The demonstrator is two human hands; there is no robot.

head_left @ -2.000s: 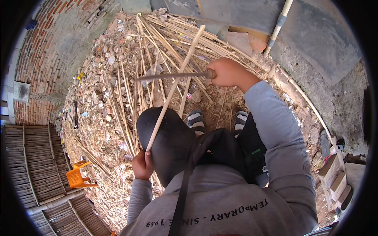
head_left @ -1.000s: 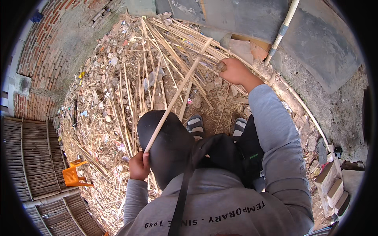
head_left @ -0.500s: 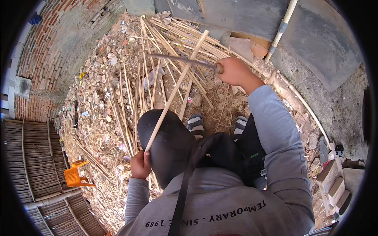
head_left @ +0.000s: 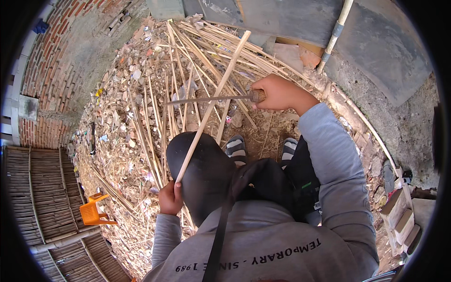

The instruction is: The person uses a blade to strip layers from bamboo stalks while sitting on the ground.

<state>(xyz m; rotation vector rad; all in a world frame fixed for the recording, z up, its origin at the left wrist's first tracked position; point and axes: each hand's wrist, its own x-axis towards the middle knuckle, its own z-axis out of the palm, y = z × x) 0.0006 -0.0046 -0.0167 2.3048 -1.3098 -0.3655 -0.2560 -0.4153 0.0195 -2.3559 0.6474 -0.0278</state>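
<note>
The left hand is closed around the near end of 1 pale strip, which slants forward-right from it. The right hand, curled around a handle, holds a long blade pointing leftward across the strip.

Ground under me: dirt and rubble, strewn with pale strips.
My sandalled feet stand on bare dirt. Far side: long strips in a loose, overlapping pile. To the left I note more strips, the left group running near to far over rubble. Clear plastic lies among them; pink scrap beyond my left foot; orange chair, near left.
</note>
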